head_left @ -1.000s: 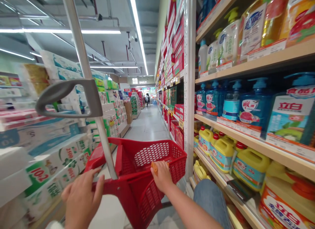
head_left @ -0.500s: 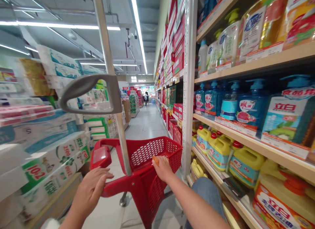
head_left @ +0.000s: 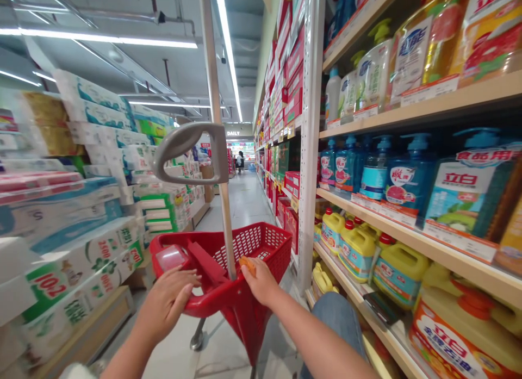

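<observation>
A red shopping cart (head_left: pixel 261 308) with perforated basket walls stands in front of me. A metal pole (head_left: pixel 225 221) rises from its near edge and carries a grey loop handle (head_left: pixel 222 153). My left hand (head_left: pixel 169 297) lies palm down over the cart's left rim, its fingers stretched out and holding nothing. In my right hand (head_left: pixel 261 281) is a small orange cloth (head_left: pixel 248 266), pinched against the cart's near right rim by the pole. The underside of the cloth and some right fingers are hidden.
On the right, shelves (head_left: pixel 408 123) hold pump bottles and yellow detergent jugs (head_left: pixel 359 248). Stacked tissue packs (head_left: pixel 81 259) line the left side. A tiled aisle (head_left: pixel 244 199) runs ahead, with a person (head_left: pixel 240 160) far off. My knee (head_left: pixel 336 319) is beside the lower shelf.
The cart has turned, so the pole and grey handle have shifted right. My right hand has moved left with the cloth along the rim. My left hand has moved slightly right over the rim.
</observation>
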Motion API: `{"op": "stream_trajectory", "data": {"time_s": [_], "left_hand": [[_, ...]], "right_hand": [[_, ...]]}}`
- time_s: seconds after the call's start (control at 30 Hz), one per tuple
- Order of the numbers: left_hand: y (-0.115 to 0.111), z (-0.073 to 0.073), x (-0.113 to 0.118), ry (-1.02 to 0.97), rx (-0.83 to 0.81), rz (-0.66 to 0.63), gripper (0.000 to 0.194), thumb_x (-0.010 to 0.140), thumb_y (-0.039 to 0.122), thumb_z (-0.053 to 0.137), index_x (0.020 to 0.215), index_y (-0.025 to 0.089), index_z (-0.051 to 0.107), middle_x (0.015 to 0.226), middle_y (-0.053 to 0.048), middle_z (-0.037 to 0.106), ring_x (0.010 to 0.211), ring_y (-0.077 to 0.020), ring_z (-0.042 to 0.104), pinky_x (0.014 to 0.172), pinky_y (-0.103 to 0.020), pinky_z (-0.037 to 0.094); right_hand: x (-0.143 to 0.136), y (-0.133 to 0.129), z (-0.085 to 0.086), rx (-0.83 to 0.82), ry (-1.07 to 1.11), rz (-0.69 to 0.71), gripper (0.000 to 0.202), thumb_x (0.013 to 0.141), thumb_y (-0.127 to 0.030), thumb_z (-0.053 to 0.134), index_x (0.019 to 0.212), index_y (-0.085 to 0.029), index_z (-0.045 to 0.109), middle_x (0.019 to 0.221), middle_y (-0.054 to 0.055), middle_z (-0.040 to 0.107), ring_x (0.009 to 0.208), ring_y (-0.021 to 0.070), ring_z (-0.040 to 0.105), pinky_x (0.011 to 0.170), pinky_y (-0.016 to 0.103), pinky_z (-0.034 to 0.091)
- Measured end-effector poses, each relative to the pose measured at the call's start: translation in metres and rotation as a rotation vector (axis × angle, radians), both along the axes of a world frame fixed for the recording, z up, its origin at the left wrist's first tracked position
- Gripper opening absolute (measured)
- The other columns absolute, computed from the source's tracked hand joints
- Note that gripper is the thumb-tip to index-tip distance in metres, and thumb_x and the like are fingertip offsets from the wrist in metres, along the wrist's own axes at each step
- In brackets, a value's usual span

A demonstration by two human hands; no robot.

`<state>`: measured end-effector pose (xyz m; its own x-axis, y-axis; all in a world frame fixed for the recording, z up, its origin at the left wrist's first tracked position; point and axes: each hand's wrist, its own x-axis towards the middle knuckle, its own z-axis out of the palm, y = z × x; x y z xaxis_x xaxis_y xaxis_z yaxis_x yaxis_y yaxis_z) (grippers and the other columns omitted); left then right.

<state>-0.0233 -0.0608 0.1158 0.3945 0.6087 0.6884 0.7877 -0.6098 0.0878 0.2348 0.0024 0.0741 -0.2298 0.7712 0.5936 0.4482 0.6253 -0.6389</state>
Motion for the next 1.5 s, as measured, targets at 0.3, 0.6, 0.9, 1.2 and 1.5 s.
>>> {"op": "stream_trajectory", "data": {"time_s": [0.3, 0.6, 0.9, 1.2, 1.5], "left_hand": [[-0.009, -0.007, 0.037, -0.154, 0.099, 0.159, 0.042, 0.093, 0.027, 0.030, 0.064, 0.022, 0.059, 0.076, -0.003, 0.069, 0.083, -0.0178, 0.062, 0.091, -0.037, 0.039], [-0.034, -0.004, 0.089, -0.132, 0.133, 0.285, 0.040, 0.094, 0.025, 0.032, 0.065, 0.020, 0.059, 0.070, -0.003, 0.066, 0.076, -0.0173, 0.059, 0.086, -0.038, 0.036], [-0.015, 0.014, 0.064, 0.192, -0.041, 0.193, 0.039, 0.092, 0.036, 0.034, 0.104, 0.023, 0.068, 0.111, -0.007, 0.071, 0.108, -0.0227, 0.060, 0.098, -0.040, 0.036], [0.003, 0.044, 0.057, 0.228, -0.256, 0.483, 0.042, 0.095, 0.036, 0.026, 0.099, 0.020, 0.065, 0.109, -0.008, 0.070, 0.106, -0.0244, 0.061, 0.098, -0.044, 0.038], [0.003, 0.041, 0.031, 0.174, -0.295, 0.428, 0.048, 0.094, 0.038, 0.024, 0.111, 0.020, 0.066, 0.120, -0.007, 0.068, 0.113, -0.0214, 0.060, 0.097, -0.036, 0.044]], "right_hand": [[-0.031, -0.087, -0.031, 0.147, 0.132, -0.087, 0.060, 0.097, -0.030, 0.040, 0.153, -0.023, 0.018, 0.155, 0.009, 0.028, 0.143, 0.0246, 0.026, 0.114, 0.048, 0.031], [-0.018, -0.111, 0.012, 0.308, -0.123, -0.116, 0.066, 0.093, -0.028, 0.044, 0.152, -0.013, 0.018, 0.157, 0.013, 0.020, 0.145, 0.0283, 0.017, 0.115, 0.050, 0.027], [-0.017, -0.097, 0.076, 0.050, -0.301, 0.017, 0.054, 0.093, -0.040, 0.045, 0.136, -0.008, 0.050, 0.142, 0.015, 0.049, 0.133, 0.0257, 0.043, 0.113, 0.042, 0.033], [-0.025, -0.093, 0.075, -0.048, -0.442, -0.172, 0.060, 0.085, -0.033, 0.051, 0.137, -0.002, 0.046, 0.142, 0.020, 0.047, 0.134, 0.0294, 0.041, 0.115, 0.042, 0.028], [-0.014, -0.098, 0.085, -0.017, -0.560, -0.164, 0.060, 0.082, -0.032, 0.053, 0.135, -0.004, 0.049, 0.139, 0.021, 0.050, 0.129, 0.0299, 0.047, 0.111, 0.043, 0.033]]}}
